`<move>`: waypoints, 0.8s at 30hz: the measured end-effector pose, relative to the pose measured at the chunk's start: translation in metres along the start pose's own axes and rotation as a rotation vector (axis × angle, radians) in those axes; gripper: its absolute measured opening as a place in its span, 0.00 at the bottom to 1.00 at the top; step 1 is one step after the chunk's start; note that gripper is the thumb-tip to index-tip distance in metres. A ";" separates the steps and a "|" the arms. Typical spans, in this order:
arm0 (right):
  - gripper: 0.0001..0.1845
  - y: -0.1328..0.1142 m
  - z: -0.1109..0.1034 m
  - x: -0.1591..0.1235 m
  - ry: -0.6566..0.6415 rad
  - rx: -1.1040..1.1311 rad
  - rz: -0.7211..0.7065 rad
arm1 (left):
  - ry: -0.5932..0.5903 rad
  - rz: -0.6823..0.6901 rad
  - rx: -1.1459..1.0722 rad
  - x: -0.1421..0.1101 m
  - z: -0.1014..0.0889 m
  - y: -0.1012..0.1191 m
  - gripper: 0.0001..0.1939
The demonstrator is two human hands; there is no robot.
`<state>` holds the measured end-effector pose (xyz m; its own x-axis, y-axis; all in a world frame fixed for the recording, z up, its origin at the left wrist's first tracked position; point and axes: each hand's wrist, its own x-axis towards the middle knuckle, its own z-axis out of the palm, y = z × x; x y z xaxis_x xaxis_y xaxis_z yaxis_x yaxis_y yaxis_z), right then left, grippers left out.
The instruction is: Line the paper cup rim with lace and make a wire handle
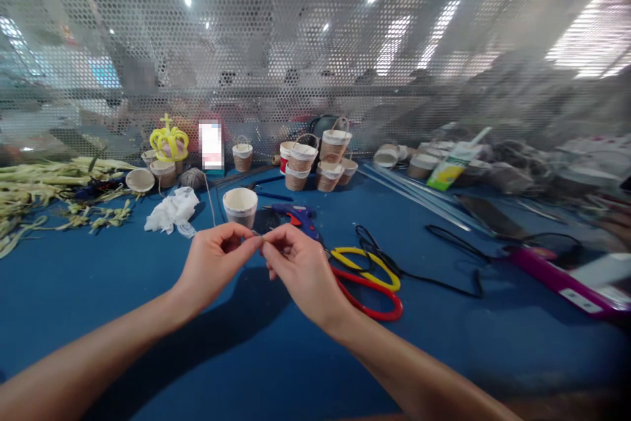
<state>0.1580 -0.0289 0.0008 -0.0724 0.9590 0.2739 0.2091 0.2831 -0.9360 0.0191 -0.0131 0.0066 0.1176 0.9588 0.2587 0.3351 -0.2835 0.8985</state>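
Thin strand (pixel 257 234), pinched between closed fingertips of left hand (pixel 217 263) and right hand (pixel 300 270), held near white-lined cup (pixel 240 205). Surface: blue tabletop (pixel 207 375), carrying scissors (pixel 367 284) and glue gun (pixel 298 216). Beyond: perforated metal screen (pixel 276 33), lights showing through.

Small bright lamps and pale, slatted light at far right glow through the perforated screen (pixel 276 46). Soft shadows darken the blue tabletop (pixel 123 289) beneath both forearms. The center appears fairly clear, while the left and right edges stretch and smear, with the far-right corner falling into darkness.
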 end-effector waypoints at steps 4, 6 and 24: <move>0.05 -0.002 0.001 0.000 -0.006 0.053 0.033 | 0.015 -0.044 -0.105 0.002 0.001 -0.002 0.11; 0.05 -0.004 0.001 0.000 -0.045 0.119 0.070 | 0.021 -0.049 -0.150 0.003 -0.001 -0.003 0.10; 0.08 -0.006 -0.004 0.004 -0.213 0.275 0.120 | -0.082 0.037 -0.164 0.008 -0.012 -0.001 0.08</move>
<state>0.1600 -0.0262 0.0081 -0.2703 0.9535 0.1332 -0.0391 0.1273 -0.9911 0.0081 -0.0053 0.0124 0.2047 0.9412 0.2688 0.1727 -0.3050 0.9366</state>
